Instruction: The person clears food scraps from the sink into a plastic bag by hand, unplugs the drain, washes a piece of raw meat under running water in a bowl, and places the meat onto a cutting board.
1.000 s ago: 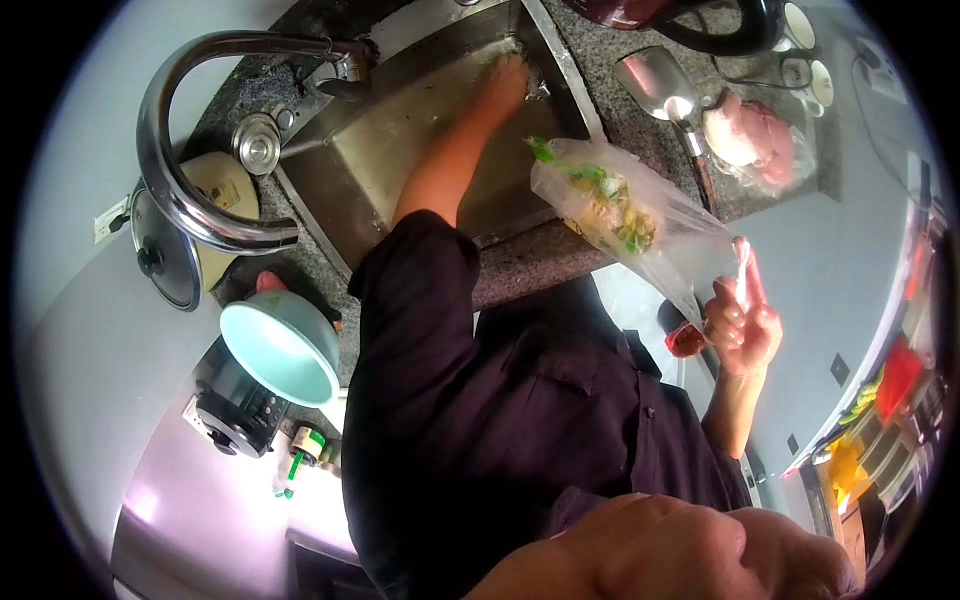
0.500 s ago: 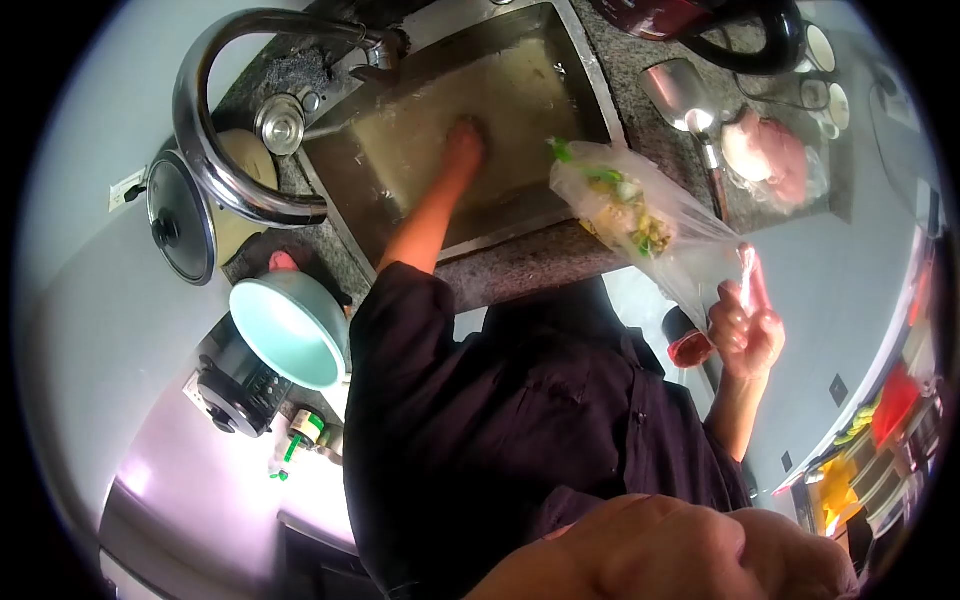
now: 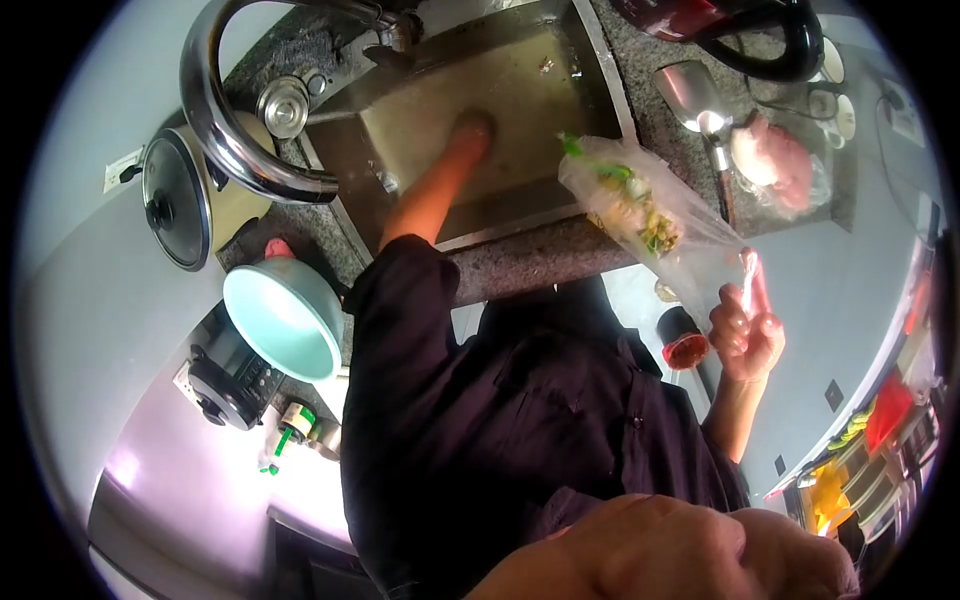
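Observation:
My left hand reaches down into murky water in the steel sink; its fingers are hidden under the surface. Off to the right, my right hand is closed around the gathered edge of a clear plastic bag. Green and yellowish vegetable scraps fill the bag's far end, which hangs over the sink's near right corner. A few small bits float in the water near the sink walls.
A curved chrome faucet arches over the left. Beside it are a lidded pot, a metal strainer and a pale blue basin. At right lie a spatula, pinkish meat on plastic and a dark red kettle.
My left hand has shifted slightly within the water. The right hand still grips the bag in nearly the same place. The whole view has tilted a little.

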Tool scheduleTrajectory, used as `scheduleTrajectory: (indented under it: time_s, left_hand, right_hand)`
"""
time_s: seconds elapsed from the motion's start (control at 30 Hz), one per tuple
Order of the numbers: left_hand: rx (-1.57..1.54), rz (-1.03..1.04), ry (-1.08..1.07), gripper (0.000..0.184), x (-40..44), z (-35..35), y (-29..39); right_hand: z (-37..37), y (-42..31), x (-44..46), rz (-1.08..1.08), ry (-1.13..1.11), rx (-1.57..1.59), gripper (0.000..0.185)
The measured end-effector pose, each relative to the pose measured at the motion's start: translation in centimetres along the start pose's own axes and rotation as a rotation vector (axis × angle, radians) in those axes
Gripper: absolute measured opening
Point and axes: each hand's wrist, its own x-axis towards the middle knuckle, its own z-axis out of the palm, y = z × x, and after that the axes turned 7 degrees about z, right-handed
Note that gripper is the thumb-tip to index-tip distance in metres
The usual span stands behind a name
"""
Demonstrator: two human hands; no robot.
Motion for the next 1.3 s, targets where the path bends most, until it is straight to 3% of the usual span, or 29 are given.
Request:
scheduleTrajectory:
  time_s: [0.07,0.13,0.27,0.33,0.47,0.53,0.63,0.67,0.73,0.77,0.83,0.87,0.93,1.1,1.13,1.17,1.2,1.23,1.3]
  left_hand:
    - [-0.07,0.051,-0.012,0.037,0.3,-0.2,-0.2]
    - [0.289,0.028,-0.197,0.034,0.7,-4.3,2.0]
    - [0.041,-0.084,-0.182,0.036,2.0,-0.6,1.6]
    - [0.199,-0.145,-0.495,0.039,3.3,-8.5,4.8]
    - [0.267,-0.11,-0.366,0.041,2.9,-2.5,2.4]
    - [0.082,-0.005,-0.295,0.041,2.6,-0.4,0.4]
    - [-0.001,0.179,-0.158,0.035,2.7,9.6,-6.5]
    - [-0.004,0.183,-0.156,0.035,3.0,8.4,-5.8]
    - [-0.936,-0.54,-0.336,0.025,2.8,2.6,-3.7]
    - [-0.937,-0.548,-0.33,0.025,2.2,1.6,-3.1]
    - [-1.776,-0.885,0.013,0.02,1.5,-0.6,-1.7]
    - [-1.772,-0.889,0.028,0.02,1.2,-2.1,-0.8]
    - [-1.874,-0.548,0.154,0.021,1.0,-8.4,3.2]
    - [-1.609,-0.235,0.364,0.011,-0.1,-28.0,18.9]
    - [-1.379,-0.101,0.37,0.01,-0.6,-29.9,21.3]
    - [-1.417,0.047,0.33,0.011,-0.9,-29.8,23.4]
    - [-1.315,0.222,0.175,0.011,-1.1,-30.8,24.9]
    - [-1.22,0.449,0.214,0.013,-1.3,-30.0,25.9]
    - [-0.803,0.538,0.583,0.014,-1.6,-29.1,24.1]
  right_hand:
    - [0.2,0.2,0.1,0.002,0.002,-0.007,0.076]
    - [0.1,0.4,0.1,0.006,0.008,-0.012,0.076]
    - [-0.2,0.5,-0.1,-0.009,0.015,-0.009,0.076]
    - [-0.3,0.4,-0.2,-0.018,0.008,-0.009,0.076]
    - [-0.3,0.2,-0.3,-0.004,0.013,0.004,0.076]
    - [-0.7,0.2,-0.3,0.009,-0.021,0.017,0.077]
    - [-0.3,0.1,-0.3,0.016,0.02,0.012,0.077]
    - [0.0,0.1,-0.3,0.007,0.045,0.005,0.078]
    - [0.3,-0.1,-0.2,0.01,0.05,-0.013,0.079]
    - [0.5,-0.1,-0.2,0.017,0.05,-0.029,0.08]
    - [0.7,-0.2,-0.1,0.03,0.034,-0.036,0.08]
    - [0.8,-0.2,0.0,0.036,0.024,-0.038,0.081]
    - [1.5,-0.1,0.2,0.024,0.026,-0.045,0.078]
    - [2.5,-0.2,0.9,0.024,0.017,-0.089,0.076]
    - [2.7,-0.2,0.9,0.022,0.017,-0.096,0.076]
    - [2.9,-0.2,1.0,0.018,0.017,-0.103,0.076]
    - [3.0,-0.1,1.1,0.025,0.011,-0.108,0.076]
    - [3.1,-0.1,1.2,0.02,0.013,-0.115,0.076]
    - [3.2,-0.1,1.3,0.02,0.013,-0.123,0.076]
